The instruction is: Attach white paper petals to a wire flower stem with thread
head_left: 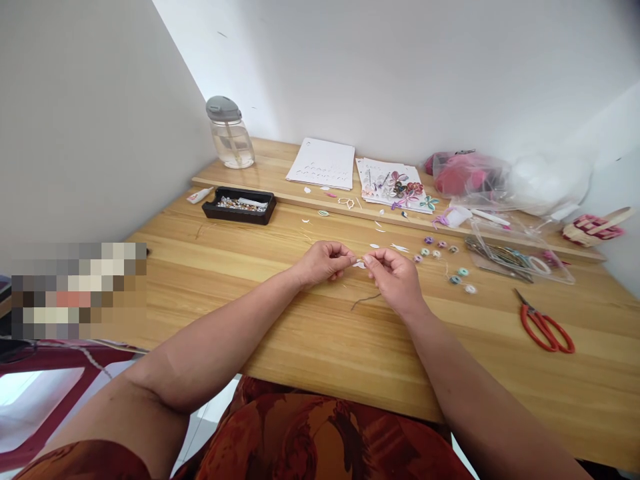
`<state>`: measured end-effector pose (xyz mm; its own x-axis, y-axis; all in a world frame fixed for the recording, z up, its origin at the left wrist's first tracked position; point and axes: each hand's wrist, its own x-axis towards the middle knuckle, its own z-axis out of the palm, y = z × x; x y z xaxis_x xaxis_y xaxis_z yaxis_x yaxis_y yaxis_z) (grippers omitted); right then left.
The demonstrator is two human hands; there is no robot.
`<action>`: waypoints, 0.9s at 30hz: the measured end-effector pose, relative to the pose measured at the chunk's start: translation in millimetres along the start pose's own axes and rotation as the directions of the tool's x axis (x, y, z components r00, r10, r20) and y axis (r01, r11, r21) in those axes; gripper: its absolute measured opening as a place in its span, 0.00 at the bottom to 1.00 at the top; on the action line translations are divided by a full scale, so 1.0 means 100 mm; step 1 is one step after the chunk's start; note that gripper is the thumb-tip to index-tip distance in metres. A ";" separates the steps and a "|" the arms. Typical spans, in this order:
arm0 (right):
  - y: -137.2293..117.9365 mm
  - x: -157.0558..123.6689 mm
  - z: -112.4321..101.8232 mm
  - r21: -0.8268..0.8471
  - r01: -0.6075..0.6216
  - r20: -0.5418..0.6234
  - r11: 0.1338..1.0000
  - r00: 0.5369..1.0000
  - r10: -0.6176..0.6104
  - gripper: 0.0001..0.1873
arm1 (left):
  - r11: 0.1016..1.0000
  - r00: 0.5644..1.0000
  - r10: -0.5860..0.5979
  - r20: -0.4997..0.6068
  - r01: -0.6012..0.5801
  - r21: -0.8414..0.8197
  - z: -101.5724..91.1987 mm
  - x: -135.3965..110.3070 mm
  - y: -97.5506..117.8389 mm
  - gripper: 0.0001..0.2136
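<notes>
Over the middle of the wooden table, my left hand [327, 262] and my right hand [395, 277] meet at the fingertips, both closed in a pinch. A small white petal-shaped piece [359, 265] shows between them; its exact outline is partly covered by the fingers. Beneath my right hand a dark thread [366, 300] trails onto the tabletop. Just beyond the hands lie loose white petal-shaped pieces [375, 246]. Small thread spools [425, 252] in several colours sit to the right of my right hand.
Red-handled scissors [545, 328] lie at right, near a clear box of metal tools [500, 259]. A black tray of beads [239, 205] and a water bottle [231, 137] stand at left. Along the raised shelf are papers [321, 162], flower ornaments [403, 187], plastic bags [467, 175] and a small basket [593, 229].
</notes>
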<state>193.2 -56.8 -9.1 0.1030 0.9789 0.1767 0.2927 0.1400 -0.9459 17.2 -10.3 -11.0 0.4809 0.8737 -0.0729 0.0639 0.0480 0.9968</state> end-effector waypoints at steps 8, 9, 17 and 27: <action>0.00 0.00 0.02 0.026 0.004 0.033 1.000 0.999 -0.005 0.16 | 1.000 1.000 -0.004 -0.003 0.004 -0.002 0.00 -0.01 0.00 0.12; 0.00 -0.01 0.03 0.026 -0.006 0.047 1.000 0.999 0.005 0.16 | 1.000 1.000 0.000 0.000 0.000 -0.012 0.01 -0.01 0.00 0.13; 0.02 -0.02 0.05 0.019 -0.064 0.068 0.998 0.996 0.063 0.13 | 0.999 1.000 0.020 -0.009 -0.020 -0.043 0.03 -0.04 0.04 0.15; 0.03 -0.06 0.10 0.034 -0.061 0.112 0.998 0.992 0.057 0.12 | 0.999 1.000 -0.014 -0.019 0.013 -0.053 0.01 -0.02 0.00 0.17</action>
<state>184.1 -60.4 -15.6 0.0127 0.9957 0.0915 0.2535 0.0853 -0.9636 17.6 -12.4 -11.0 0.4630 0.8821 -0.0864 0.0241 0.0849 0.9961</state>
